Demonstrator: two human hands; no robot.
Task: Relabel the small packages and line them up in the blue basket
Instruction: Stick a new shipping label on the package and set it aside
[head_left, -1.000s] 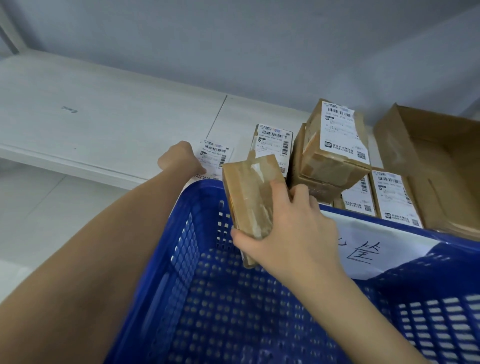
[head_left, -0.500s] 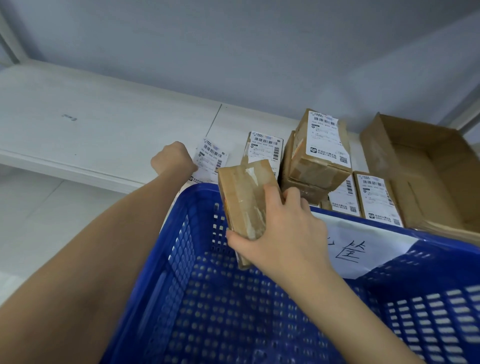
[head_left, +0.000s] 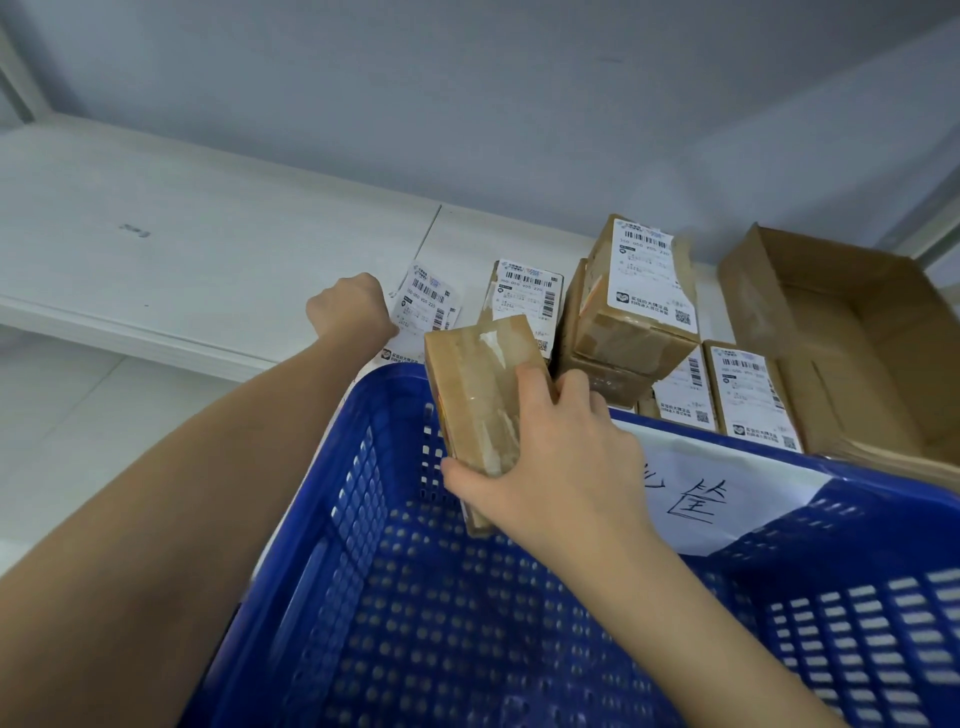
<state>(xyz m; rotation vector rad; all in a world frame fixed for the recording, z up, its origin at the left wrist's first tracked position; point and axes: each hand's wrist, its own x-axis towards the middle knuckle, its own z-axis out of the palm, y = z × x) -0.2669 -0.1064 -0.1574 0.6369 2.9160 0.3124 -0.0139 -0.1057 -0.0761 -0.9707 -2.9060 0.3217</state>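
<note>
1. Right now, the right hand (head_left: 561, 467) holds a small brown cardboard package wrapped in clear tape (head_left: 480, 395). Its fingers curl over the top and its thumb presses the near side.
2. The package stands on its end in the far left corner of the big blue plastic basket with holes (head_left: 467, 623). Its top pokes up over the rim. No new label shows on the side I can see.
3. The left hand (head_left: 349, 306) is out on the white shelf board (head_left: 182, 260). It makes a fist right at the edge of a loose white paper label with black bars (head_left: 427, 301). I cannot tell if it pinches the label or just touches it.
4. More brown boxes with white labels (head_left: 644, 291) sit in a pile just behind the basket. A big open cardboard carton (head_left: 852, 338) lies to the right of them.
5. A white paper sign with hand-written marks (head_left: 717, 499) hangs on the far wall of the basket.
6. What could go wrong? The package is tall and thin, so it may tip over if the hand lets go too soon.
7. The label may fold and stick to itself, because it looks thin and floppy.
8. It may go on crooked, since only one hand steadies the package.
9. An arm could bump the pile, and the top box looks tilted, so it may slide off.
</note>
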